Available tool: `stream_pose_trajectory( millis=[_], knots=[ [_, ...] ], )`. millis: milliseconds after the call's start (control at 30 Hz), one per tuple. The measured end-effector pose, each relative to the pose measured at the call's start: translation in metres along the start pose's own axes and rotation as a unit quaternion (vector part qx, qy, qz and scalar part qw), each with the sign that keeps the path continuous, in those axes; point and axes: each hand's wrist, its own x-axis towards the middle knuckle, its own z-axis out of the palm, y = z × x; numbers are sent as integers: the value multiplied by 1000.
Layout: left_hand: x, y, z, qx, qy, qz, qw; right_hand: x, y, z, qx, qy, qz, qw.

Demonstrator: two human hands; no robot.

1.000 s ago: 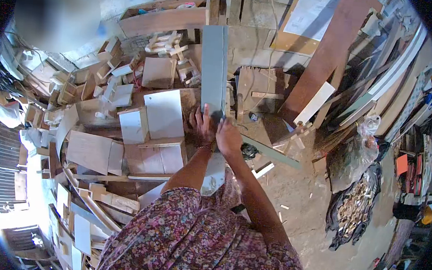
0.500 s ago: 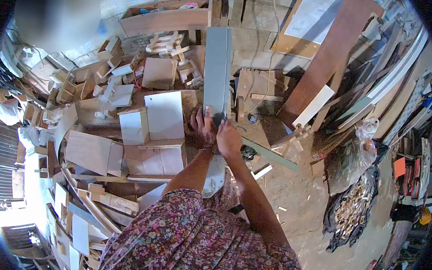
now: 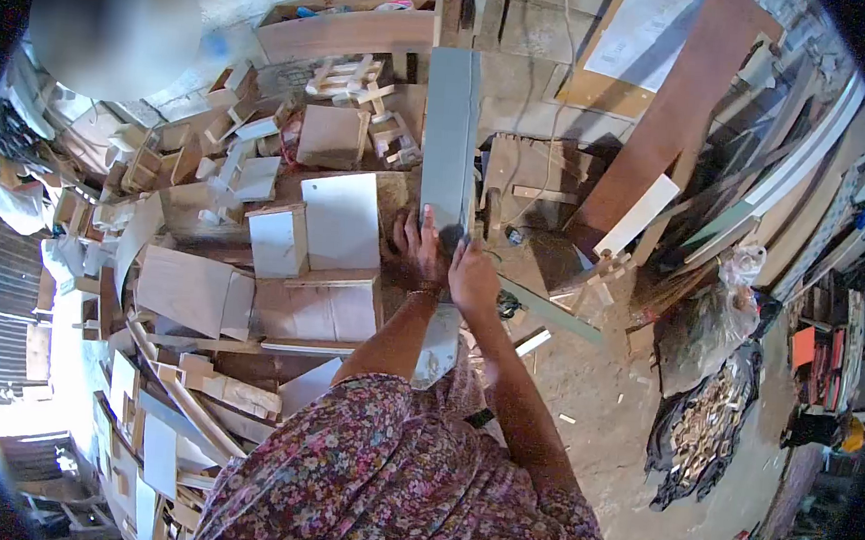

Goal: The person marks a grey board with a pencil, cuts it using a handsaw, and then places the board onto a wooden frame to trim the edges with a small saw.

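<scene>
A long grey-green board (image 3: 449,136) lies lengthwise ahead of me on the cluttered bench, with a thin line along its right side. My left hand (image 3: 418,251) rests on the near left part of the board, its fingers spread. At the board's right edge, my right hand (image 3: 473,276) is closed round something small that I cannot make out, its fingers pointing up the board. A pale panel (image 3: 438,346) lies below my hands, close to my body. A narrow grey-green strip (image 3: 560,314) slants off to the right of my right hand.
White and brown wooden boxes (image 3: 338,223) crowd the left. A wooden tray (image 3: 349,35) stands at the back. A wide brown plank (image 3: 664,116) leans at the right, beside many long strips. A black plastic sheet with wood scraps (image 3: 708,420) lies on the floor.
The whole view has shifted, so the scene sits slightly further right. Both hands stay at the board; my right hand sits about level with its earlier place along the board's edge.
</scene>
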Motion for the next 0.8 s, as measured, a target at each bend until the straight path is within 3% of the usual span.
stream_pose_trajectory(
  millis=[167, 233, 267, 300, 367, 567, 700, 800],
  knots=[
    [1, 5, -12, 43, -26, -9, 999, 14, -15, 0, 0, -3, 53, 999],
    [3, 5, -8, 7, 9, -3, 1000, -9, -12, -10, -1, -21, 33, 999],
    [2, 9, -13, 39, -66, -32, 997, -24, -8, -13, -2, -18, 34, 999],
    [2, 8, -8, 37, -65, -31, 997, -39, -5, -17, 17, -64, 59, 996],
    [0, 9, 3, -58, 47, -27, 997, -42, 0, -18, 35, -106, 85, 990],
    [-2, 1, 5, -8, 30, -9, 999, 10, -6, -2, 7, -59, 56, 997],
    [2, 4, -1, -25, 32, 1, 999, -3, -10, -11, -18, -50, 46, 997],
    [-1, 2, 7, -6, 18, -19, 1000, -35, -4, -25, 14, -98, 80, 992]
  ],
)
